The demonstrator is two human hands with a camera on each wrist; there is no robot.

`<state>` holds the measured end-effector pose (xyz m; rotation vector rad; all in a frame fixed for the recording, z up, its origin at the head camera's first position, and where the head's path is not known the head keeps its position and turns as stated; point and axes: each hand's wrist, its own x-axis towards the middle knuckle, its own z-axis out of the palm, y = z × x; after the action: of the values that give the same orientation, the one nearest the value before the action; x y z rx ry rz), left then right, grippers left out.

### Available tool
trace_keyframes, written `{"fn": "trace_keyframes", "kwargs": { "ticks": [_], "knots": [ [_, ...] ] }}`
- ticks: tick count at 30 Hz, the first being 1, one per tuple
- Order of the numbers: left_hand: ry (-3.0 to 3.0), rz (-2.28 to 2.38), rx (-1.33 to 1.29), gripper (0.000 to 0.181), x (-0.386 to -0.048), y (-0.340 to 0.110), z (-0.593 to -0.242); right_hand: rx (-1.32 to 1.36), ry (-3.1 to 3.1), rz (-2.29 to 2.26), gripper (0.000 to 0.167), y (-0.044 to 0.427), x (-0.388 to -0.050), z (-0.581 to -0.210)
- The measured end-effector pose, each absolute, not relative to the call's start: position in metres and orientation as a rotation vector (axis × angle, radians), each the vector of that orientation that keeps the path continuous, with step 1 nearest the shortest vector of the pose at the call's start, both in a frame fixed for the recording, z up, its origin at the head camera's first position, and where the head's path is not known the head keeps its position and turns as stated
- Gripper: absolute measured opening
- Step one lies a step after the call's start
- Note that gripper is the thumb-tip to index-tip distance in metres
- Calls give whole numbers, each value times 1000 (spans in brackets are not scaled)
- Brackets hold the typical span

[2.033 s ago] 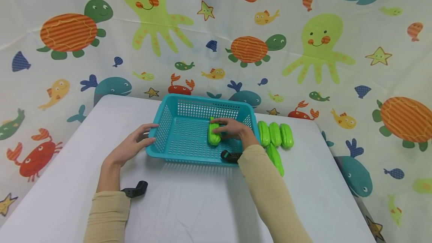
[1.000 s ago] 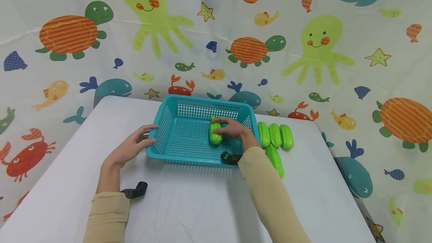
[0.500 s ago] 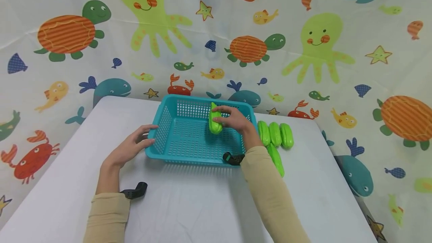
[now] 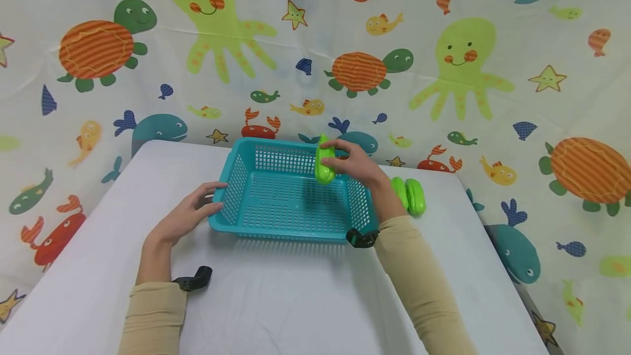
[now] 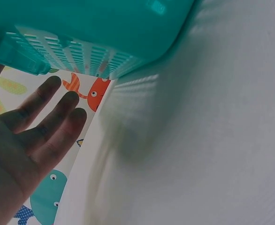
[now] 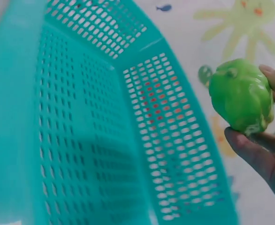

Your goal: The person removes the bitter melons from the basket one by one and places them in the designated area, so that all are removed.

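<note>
In the head view my right hand [image 4: 359, 164] pinches a glossy green, long ridged vegetable [image 4: 323, 169] between fingers and thumb. It is raised upright over the back right part of a teal perforated basket [image 4: 291, 233]. The right wrist view shows the vegetable [image 6: 238, 96] end-on in the fingertips, above the basket wall [image 6: 170, 136]. My left hand [image 4: 189, 212] is at the basket's left rim, its fingers loosely spread. In the left wrist view those fingers [image 5: 57, 119] extend below the rim; whether they touch it is hard to tell.
More green vegetables [image 4: 416, 197] lie on the white table [image 4: 276, 300] right of the basket, partly hidden by my right forearm. A cloth with sea animals [image 4: 276, 70] hangs behind the table. A black wrist camera [image 4: 362, 238] overlaps the basket's front right corner.
My right hand has lifted the vegetable from the basket floor, upward and then slightly right. The left hand stays at the rim. The right forearm now covers more of the vegetables on the table.
</note>
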<state>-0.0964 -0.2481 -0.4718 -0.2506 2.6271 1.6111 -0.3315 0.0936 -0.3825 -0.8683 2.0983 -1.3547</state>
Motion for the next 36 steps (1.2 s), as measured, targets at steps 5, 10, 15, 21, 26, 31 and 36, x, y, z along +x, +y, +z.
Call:
{"fn": "trace_keyframes", "kwargs": {
  "ticks": [5, 10, 15, 21, 26, 31, 36],
  "knots": [
    [2630, 1621, -252, 64, -95, -248, -471, -871, 2164, -1353, 49, 121, -321, -365],
    [2623, 1620, -244, 63, -97, -248, -472, -802, 2220, -1367, 55, 155, -309, -371],
    [2626, 1617, -237, 63, -98, -250, -473, -742, 2247, -1375, 57, 189, -296, -382],
    [2631, 1613, -233, 63, -98, -252, -473, -679, 2320, -1337, 60, 230, -286, -395],
    [2636, 1609, -231, 63, -97, -252, -473, -645, 2334, -1344, 62, 265, -281, -418],
    [2634, 1612, -232, 63, -97, -251, -472, -607, 2345, -1317, 64, 293, -275, -436],
    [2635, 1619, -226, 64, -97, -251, -472, -573, 2415, -1196, 64, 313, -273, -446]
  ]
}}
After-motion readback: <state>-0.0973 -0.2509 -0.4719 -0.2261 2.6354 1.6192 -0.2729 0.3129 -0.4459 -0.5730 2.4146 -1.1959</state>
